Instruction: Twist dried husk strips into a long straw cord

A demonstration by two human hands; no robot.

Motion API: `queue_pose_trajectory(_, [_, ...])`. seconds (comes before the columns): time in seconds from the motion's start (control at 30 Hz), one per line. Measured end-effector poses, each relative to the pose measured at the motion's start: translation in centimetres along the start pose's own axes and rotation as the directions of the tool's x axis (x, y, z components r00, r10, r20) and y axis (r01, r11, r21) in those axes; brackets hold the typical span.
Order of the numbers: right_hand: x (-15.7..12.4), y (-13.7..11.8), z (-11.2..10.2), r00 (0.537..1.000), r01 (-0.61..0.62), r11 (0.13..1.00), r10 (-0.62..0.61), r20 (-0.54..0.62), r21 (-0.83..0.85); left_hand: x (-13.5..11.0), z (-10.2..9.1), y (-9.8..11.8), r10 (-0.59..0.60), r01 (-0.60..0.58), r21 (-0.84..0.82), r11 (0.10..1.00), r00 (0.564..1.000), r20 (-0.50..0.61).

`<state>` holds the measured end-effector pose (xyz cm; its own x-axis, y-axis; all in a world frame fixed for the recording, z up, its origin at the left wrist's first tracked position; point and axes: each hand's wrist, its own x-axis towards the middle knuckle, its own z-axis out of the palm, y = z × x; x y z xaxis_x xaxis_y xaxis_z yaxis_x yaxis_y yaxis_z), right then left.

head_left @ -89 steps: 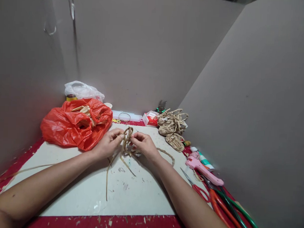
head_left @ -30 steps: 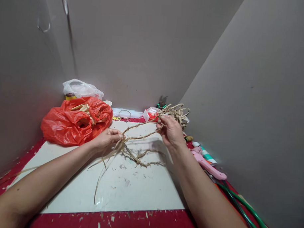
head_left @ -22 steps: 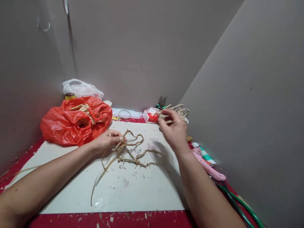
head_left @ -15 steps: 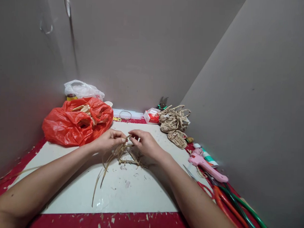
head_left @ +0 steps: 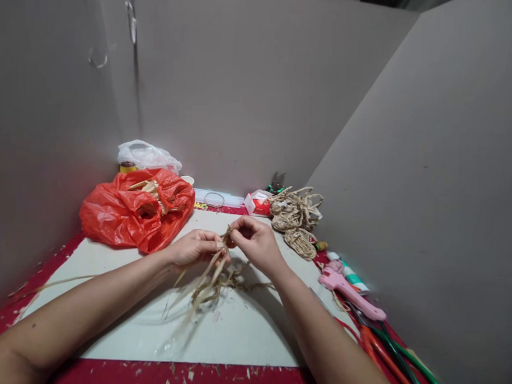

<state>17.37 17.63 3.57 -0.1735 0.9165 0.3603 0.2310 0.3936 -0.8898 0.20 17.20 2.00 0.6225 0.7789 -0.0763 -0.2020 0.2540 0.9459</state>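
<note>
My left hand and my right hand meet over the middle of the white board, fingertips nearly touching. Both pinch a bundle of dry straw strands and twisted straw cord. The loose ends hang down from my fingers and trail on the board, blurred by motion. Part of the cord lies tangled under my right wrist.
A red plastic bag with straw pieces sits at back left, a clear bag behind it. Small woven straw sandals lie at back right by a red-white box. A pink glue gun, scissors and green and orange hoses line the right edge.
My right hand had pulled the cord out to the right toward the sandals, then came back to my left hand. Both hands now hold the straw bundle together, lifted slightly.
</note>
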Motion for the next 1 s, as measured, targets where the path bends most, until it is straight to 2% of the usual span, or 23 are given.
queue_pose_trajectory(0.07, [0.0, -0.3, -0.1, 0.995, -0.080, 0.994, 0.075, 0.067, 0.075, 0.2, 0.0, -0.6, 0.130, -0.122, 0.119, 0.985, 0.990, -0.059])
queue_pose_trajectory(0.1, [0.0, -0.5, -0.2, 0.989, -0.121, 0.986, 0.109, 0.104, 0.113, 0.2, 0.0, -0.7, 0.220, -0.196, 0.214, 0.957, 0.971, -0.092])
queue_pose_trajectory(0.2, [0.1, -0.5, -0.5, 0.955, -0.263, 0.923, 0.207, 0.214, 0.281, -0.1, 0.3, -0.5, 0.480, -0.356, 0.521, 0.775, 0.869, -0.120])
queue_pose_trajectory(0.3, [0.0, 0.0, -0.4, 0.907, -0.413, 0.767, 0.295, 0.301, 0.491, -0.5, 0.9, -0.3, 0.632, -0.426, 0.703, 0.570, 0.774, -0.043])
queue_pose_trajectory(0.4, [0.0, 0.8, 0.1, 0.864, -0.504, 0.611, 0.365, 0.348, 0.611, -0.7, 1.0, -0.6, 0.688, -0.449, 0.784, 0.428, 0.725, 0.039])
queue_pose_trajectory(0.47, [0.0, 1.3, 0.6, 0.840, -0.536, 0.542, 0.418, 0.346, 0.647, -0.7, 0.9, -0.9, 0.685, -0.442, 0.817, 0.369, 0.724, 0.082])
queue_pose_trajectory(0.63, [0.0, 1.9, 1.6, 0.786, -0.563, 0.388, 0.523, 0.329, 0.730, -0.2, -0.1, -1.4, 0.617, -0.389, 0.867, 0.311, 0.777, 0.127])
queue_pose_trajectory(0.8, [-0.2, 2.2, 2.3, 0.786, -0.534, 0.256, 0.503, 0.360, 0.806, 0.3, -1.0, -1.9, 0.586, -0.335, 0.896, 0.290, 0.803, 0.111])
queue_pose_trajectory(0.9, [-0.4, 2.3, 2.7, 0.799, -0.512, 0.250, 0.490, 0.349, 0.821, 0.5, -1.2, -2.3, 0.582, -0.320, 0.905, 0.280, 0.807, 0.106])
queue_pose_trajectory(1.0, [-0.5, 2.4, 2.9, 0.845, -0.471, 0.337, 0.436, 0.308, 0.815, 0.6, -1.4, -2.5, 0.577, -0.314, 0.909, 0.274, 0.810, 0.106])
